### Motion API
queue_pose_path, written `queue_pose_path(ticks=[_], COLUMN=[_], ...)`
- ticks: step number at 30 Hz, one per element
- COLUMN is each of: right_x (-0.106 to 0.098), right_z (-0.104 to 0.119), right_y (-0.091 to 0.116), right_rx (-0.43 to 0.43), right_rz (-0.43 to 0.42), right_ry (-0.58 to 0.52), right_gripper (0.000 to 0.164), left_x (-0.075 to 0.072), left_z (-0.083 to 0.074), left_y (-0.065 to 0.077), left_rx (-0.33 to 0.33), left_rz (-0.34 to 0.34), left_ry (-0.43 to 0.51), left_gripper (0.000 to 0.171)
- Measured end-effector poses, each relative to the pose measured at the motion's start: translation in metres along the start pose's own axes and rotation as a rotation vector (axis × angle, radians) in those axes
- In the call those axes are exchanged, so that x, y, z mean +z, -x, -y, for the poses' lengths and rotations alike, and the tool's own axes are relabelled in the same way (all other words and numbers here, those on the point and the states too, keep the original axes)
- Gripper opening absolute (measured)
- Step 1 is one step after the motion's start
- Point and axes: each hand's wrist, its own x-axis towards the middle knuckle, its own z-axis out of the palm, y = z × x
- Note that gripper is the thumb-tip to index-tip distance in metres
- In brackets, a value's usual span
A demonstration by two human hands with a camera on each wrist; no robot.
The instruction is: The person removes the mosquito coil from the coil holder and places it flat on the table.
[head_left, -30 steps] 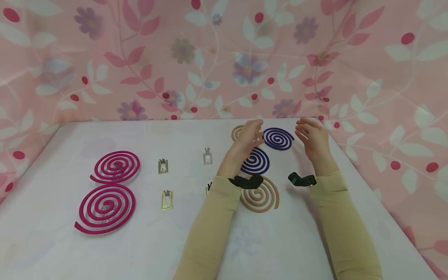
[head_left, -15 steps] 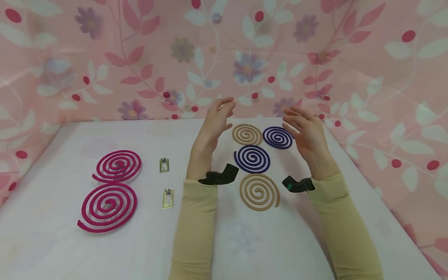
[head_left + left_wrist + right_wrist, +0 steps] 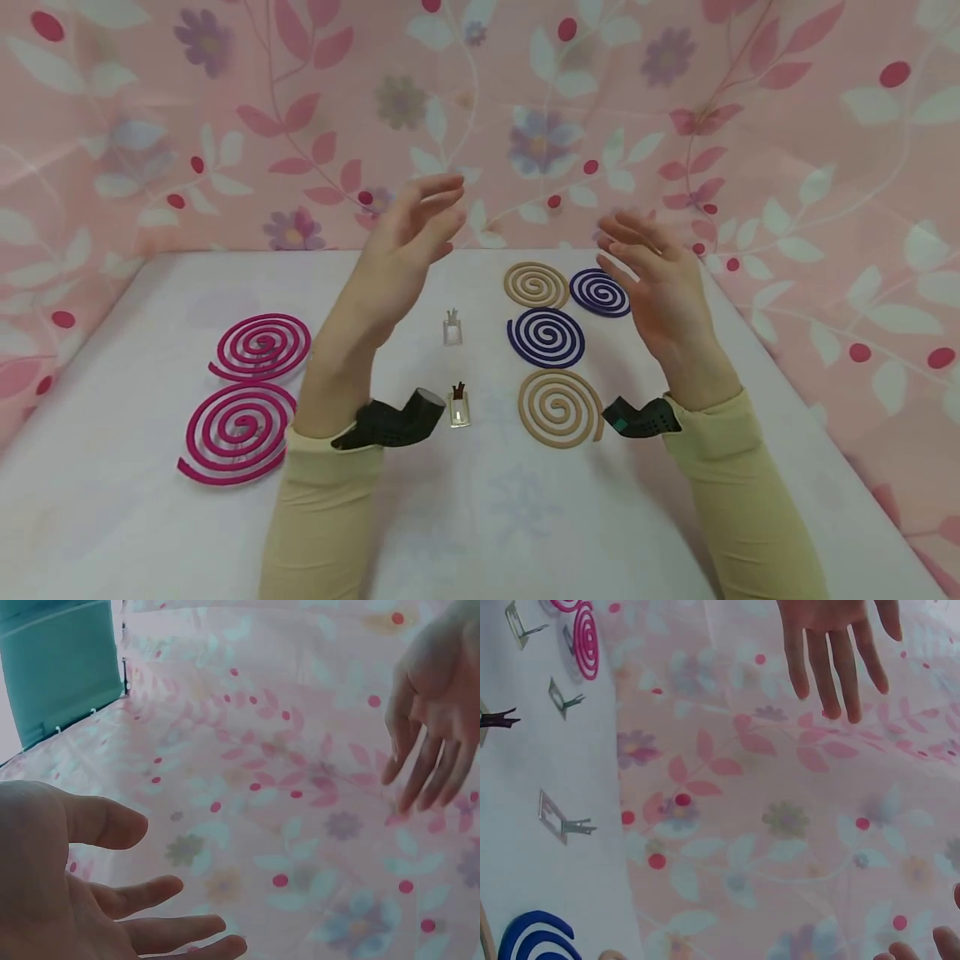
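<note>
My left hand (image 3: 393, 258) hovers above the table with fingers spread and a little bent, holding nothing. Beside it, partly behind the forearm, two magenta mosquito coils (image 3: 245, 425) sit raised on metal stands. Between the hands, two small metal coil stands (image 3: 459, 410) lie with prongs up; two more stands, hidden by the left arm in the head view, show in the right wrist view. My right hand (image 3: 663, 292) floats near the right-hand coils, fingers loosely bent and palm facing left. Those are two blue coils (image 3: 547, 337) and two tan coils (image 3: 558, 407), all flat.
A white cloth covers the table (image 3: 480, 533). Floral pink fabric (image 3: 405, 104) hangs behind and to the right. In the left wrist view a teal panel (image 3: 64, 671) shows at the upper left.
My left hand has swept left and upward, from over the blue and tan coils to near the magenta ones. The right hand has risen slightly and shifted a little left. The coils stay put.
</note>
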Motion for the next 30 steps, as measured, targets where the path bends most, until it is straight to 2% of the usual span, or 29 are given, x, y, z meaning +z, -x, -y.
queue_pose_path(ticks=[3, 7, 12, 19, 24, 27, 30], right_x=[0.004, 0.016, 0.046, 0.092, 0.121, 0.136, 0.152], right_z=[-0.006, -0.018, -0.028, -0.037, -0.047, -0.054, -0.058], right_y=[0.003, 0.005, 0.01, 0.017, 0.02, 0.02, 0.019], right_rx=[-0.001, 0.001, 0.029, 0.061, 0.088, 0.101, 0.107], right_rz=[0.017, 0.049, 0.118, 0.205, 0.231, 0.25, 0.267], right_ry=[0.037, 0.088, 0.121, 0.107, 0.04, 0.018, 0.0], right_gripper=[0.033, 0.033, 0.037, 0.043, 0.043, 0.042, 0.041], left_x=[-0.019, -0.048, -0.089, -0.146, -0.177, -0.191, -0.203], left_z=[0.003, 0.002, 0.003, 0.027, 0.042, 0.045, 0.045], left_y=[0.007, 0.022, 0.047, 0.07, 0.076, 0.076, 0.077], left_rx=[-0.035, -0.052, -0.015, 0.023, -0.042, -0.098, -0.118], left_rz=[0.019, 0.057, 0.061, 0.018, -0.006, -0.011, -0.007], left_ry=[-0.026, 0.017, 0.064, 0.084, 0.043, -0.012, -0.019], left_gripper=[0.044, 0.042, 0.038, 0.037, 0.035, 0.036, 0.036])
